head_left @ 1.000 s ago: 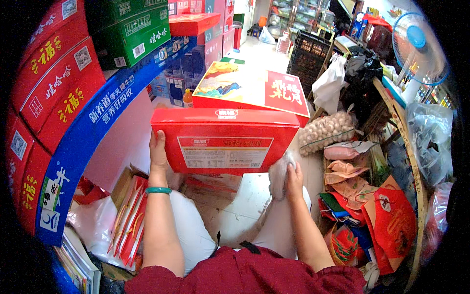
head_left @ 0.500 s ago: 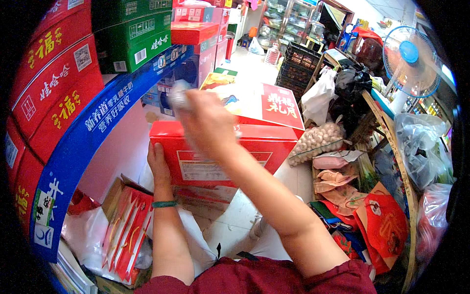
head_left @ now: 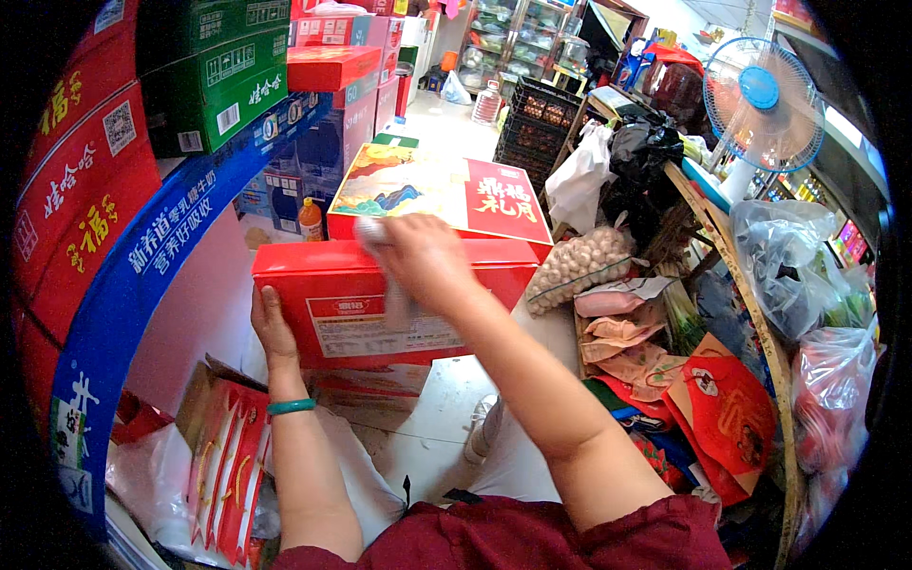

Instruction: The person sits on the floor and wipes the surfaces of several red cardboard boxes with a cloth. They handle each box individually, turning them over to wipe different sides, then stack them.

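A glossy red carton (head_left: 313,285) with a white-framed label panel stands on edge in front of me. My left hand (head_left: 274,328) grips its left end, thumb on the front face and fingers out of sight behind. Smeared by motion, my right hand (head_left: 425,261) is closed on a greyish-white cloth (head_left: 372,231), part of which hangs down over the label. Cloth and hand are at the carton's top front edge. Just behind lies a flat gift box (head_left: 408,190) with a painted landscape and a red panel. What supports the red carton is mostly hidden.
Red cartons (head_left: 81,190) and green cartons (head_left: 223,90) are stacked on the left above a curved blue shelf edge (head_left: 157,242). Red gift bags (head_left: 233,456) lie below. On the right are a garlic sack (head_left: 579,271), paper bags, a wooden-edged shelf (head_left: 760,342) and a fan (head_left: 760,90).
My right hand has come down from above the carton's left part to its front edge, with the cloth. The view has shifted right, and an orange bottle now shows behind the carton.
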Action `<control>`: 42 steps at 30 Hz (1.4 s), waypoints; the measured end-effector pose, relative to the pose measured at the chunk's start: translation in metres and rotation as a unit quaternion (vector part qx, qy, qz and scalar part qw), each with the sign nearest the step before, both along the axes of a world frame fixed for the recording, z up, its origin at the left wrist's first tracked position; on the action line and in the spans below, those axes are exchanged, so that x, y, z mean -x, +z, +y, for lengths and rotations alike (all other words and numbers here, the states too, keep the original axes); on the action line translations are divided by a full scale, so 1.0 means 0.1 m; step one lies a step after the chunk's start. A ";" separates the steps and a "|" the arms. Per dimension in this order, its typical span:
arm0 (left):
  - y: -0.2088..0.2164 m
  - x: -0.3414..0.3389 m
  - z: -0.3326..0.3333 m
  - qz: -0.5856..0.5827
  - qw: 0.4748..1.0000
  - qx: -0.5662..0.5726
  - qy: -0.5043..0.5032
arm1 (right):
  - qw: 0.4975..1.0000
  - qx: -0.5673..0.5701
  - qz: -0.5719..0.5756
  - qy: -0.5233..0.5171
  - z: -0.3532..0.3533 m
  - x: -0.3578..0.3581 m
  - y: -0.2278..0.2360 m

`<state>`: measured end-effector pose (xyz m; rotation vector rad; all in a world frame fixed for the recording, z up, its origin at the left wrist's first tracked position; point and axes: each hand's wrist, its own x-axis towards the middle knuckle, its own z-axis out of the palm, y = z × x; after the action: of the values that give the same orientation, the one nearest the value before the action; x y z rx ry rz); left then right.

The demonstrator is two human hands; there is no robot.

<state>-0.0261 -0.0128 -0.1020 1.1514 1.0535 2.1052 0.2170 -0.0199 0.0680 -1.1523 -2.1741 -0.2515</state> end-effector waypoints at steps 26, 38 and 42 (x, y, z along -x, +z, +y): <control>0.30 -0.04 -0.05 -0.078 0.983 0.053 -0.157 | 0.965 -0.219 -0.070 0.128 -0.02 0.72 -0.46; 0.49 -0.04 -0.23 -0.079 0.977 0.059 -0.189 | 0.903 -0.165 -0.321 0.233 -0.11 0.45 -1.31; 0.57 -0.05 -0.31 -0.049 0.982 0.074 -0.167 | 0.922 -0.216 -0.261 0.189 -0.08 0.42 -1.02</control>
<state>-0.0215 -0.0442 -0.0445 1.0589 0.8852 1.7730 0.1753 -0.0283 -0.0345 -0.4285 -2.5540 -0.8977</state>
